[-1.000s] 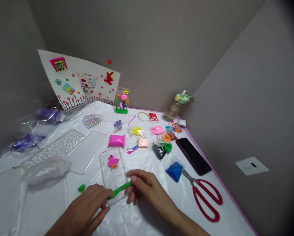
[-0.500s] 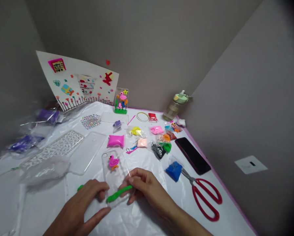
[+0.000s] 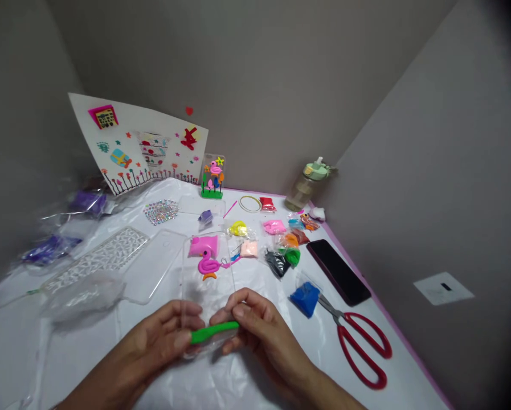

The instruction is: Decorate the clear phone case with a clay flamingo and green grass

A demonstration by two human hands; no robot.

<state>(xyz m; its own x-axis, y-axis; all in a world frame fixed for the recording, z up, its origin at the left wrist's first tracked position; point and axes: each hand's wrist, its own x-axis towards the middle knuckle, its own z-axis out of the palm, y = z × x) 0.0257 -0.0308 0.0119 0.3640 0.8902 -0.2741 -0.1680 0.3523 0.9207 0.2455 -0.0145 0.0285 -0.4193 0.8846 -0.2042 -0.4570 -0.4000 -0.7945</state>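
Note:
Both hands hold a clear phone case (image 3: 201, 296) up off the table, tilted toward me. On its upper part sits a pink clay flamingo (image 3: 208, 264) with an orange foot piece. A strip of green clay (image 3: 215, 331) lies across its lower end. My left hand (image 3: 165, 336) grips the left edge, thumb on the strip's left end. At the other side, my right hand (image 3: 259, 324) has the case between thumb and fingers, its thumb at the strip's right end.
Red-handled scissors (image 3: 364, 347), a black phone (image 3: 338, 271) and a blue clay packet (image 3: 305, 298) lie to the right. Behind are several clay packets, a decorated case (image 3: 212, 177) standing upright and a bottle (image 3: 306, 185). Other clear cases (image 3: 155, 265) and plastic bags (image 3: 84, 293) lie left.
My left hand has moved in and closed on the case's left edge, its thumb now on the green strip. The case has risen and tilted more upright. My right hand keeps its hold.

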